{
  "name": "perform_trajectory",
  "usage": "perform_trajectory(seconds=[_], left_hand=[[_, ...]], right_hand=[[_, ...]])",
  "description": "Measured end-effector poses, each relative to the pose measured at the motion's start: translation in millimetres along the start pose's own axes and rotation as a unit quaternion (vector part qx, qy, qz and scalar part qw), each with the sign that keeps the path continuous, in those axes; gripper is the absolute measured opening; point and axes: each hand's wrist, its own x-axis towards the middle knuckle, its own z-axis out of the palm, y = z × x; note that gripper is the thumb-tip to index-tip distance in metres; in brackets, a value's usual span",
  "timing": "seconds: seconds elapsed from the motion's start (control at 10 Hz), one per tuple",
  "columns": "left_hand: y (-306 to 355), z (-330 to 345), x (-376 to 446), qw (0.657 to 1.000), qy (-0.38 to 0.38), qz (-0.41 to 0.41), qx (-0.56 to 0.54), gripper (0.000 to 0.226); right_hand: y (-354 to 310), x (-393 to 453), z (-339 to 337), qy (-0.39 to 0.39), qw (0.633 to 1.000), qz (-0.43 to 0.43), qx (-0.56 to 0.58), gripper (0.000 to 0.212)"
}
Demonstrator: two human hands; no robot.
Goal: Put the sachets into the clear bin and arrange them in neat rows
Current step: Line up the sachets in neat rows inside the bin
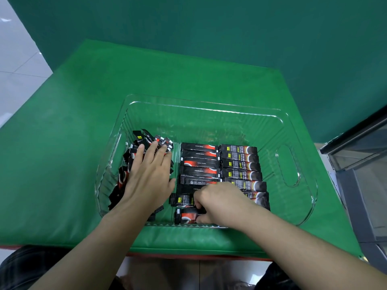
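A clear plastic bin (293, 126) stands on a green mat. Inside it lie black and red stick sachets. Two neat rows of flat sachets (219, 164) fill its middle. A leaning stack of sachets (134, 155) stands on edge against the left wall. My left hand (148, 174) lies flat on that stack with its fingers straight. My right hand (217, 204) is at the near end of the rows, fingers curled, pinching a sachet (186, 216) by its right end. Another sachet (182, 200) lies just beyond it.
The green mat (83, 122) covers the table and ends in a near edge just below the bin. The bin has handle cut-outs in its left and right walls. A dark metal and glass frame (360, 155) stands at the right. A green wall is behind.
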Motion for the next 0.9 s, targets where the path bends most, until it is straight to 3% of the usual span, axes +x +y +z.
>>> perform_trajectory(seconds=[0.3, 0.6, 0.9], left_hand=[[-0.1, -0.2, -0.6, 1.0, -0.003, -0.001, 0.002, 0.065], [0.8, -2.2, -0.3, 1.0, -0.005, -0.002, -0.001, 0.066], [0.7, -3.1, -0.5, 1.0, -0.006, -0.003, 0.002, 0.066]], right_hand=[[0.1, -1.1, 2.2, 0.031, 0.999, -0.011, -0.025, 0.032], [6.3, -2.7, 6.1, 0.02, 0.996, 0.002, 0.087, 0.033], [4.8, 5.4, 3.9, 0.088, 0.992, 0.01, 0.092, 0.03]])
